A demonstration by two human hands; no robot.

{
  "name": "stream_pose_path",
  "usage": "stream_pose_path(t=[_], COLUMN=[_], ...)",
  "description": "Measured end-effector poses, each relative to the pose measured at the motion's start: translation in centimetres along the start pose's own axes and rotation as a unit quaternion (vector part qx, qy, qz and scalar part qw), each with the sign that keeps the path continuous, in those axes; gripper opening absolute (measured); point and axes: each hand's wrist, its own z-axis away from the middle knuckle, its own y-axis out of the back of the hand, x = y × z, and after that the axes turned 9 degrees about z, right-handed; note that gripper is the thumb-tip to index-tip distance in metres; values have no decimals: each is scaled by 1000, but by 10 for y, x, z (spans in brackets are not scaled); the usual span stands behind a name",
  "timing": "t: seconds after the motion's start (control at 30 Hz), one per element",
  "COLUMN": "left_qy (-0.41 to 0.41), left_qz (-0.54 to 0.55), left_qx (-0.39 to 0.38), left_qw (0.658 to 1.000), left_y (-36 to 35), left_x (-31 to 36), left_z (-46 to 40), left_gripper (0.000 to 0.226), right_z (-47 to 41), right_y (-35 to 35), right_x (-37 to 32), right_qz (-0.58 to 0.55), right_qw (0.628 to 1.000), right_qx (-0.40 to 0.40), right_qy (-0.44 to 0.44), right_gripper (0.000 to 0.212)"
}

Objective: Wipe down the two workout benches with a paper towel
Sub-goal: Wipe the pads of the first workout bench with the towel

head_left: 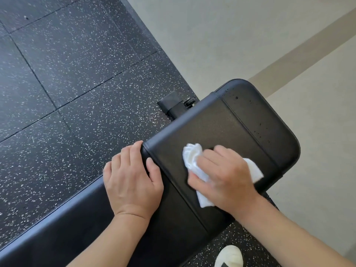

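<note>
Speckled rubber flooring (57, 74) surrounds the bench (221, 132) at centre frame, gripped at its edge by the left hand (133, 180) while the crumpled paper towel (194, 162) is pressed down under the right hand (225, 176) — droplets (250, 116) toward the upper right risk being missed.

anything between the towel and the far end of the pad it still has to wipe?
Nothing visible. The right hand presses the paper towel on the bench pad; from there to the rounded far end the pad shows only small droplets. The left hand grips the near-side edge, off that path.
</note>
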Motion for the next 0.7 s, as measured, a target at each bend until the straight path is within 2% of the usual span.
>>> stream_pose_path(t=[0.17,0.3,0.4,0.53,0.63,0.7], left_qy=[-3,-4,-3,2,2,4], left_qz=[2,0,0,-6,1,1], left_qx=[0,5,1,-3,-7,-10], left_qw=[1000,1000,1000,1000,1000,1000], left_y=[-2,-1,0,0,1,1], left_x=[0,0,1,2,4,5], left_z=[0,1,1,0,0,1], left_gripper=[50,49,49,50,51,51], right_z=[-11,-63,-107,-117,-80,-39], right_y=[4,-19,-34,-40,-27,-14], right_x=[36,32,28,21,13,5], right_qz=[52,63,54,44,33,20], right_qw=[995,979,971,971,978,985], right_qx=[25,52,41,35,67,54], right_qy=[-77,-188,-229,-231,-192,-162], right_gripper=[32,30,29,28,26,26])
